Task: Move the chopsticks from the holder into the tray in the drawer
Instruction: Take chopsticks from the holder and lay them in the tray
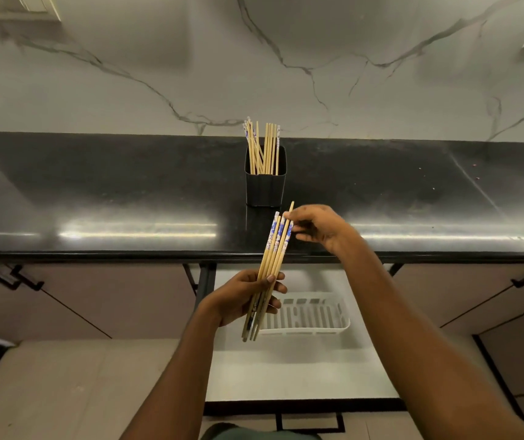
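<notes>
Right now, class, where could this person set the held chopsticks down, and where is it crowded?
Free: the white slotted tray in the open drawer, and the black countertop either side of the black square holder. Crowded: the holder itself, full of chopsticks.

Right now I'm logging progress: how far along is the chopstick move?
Done: nothing shows in the white tray in the open drawer yet. In hand: the left hand grips a bundle of chopsticks, with the right hand at its upper ends. Left: many chopsticks stand in the black holder on the countertop.
</notes>
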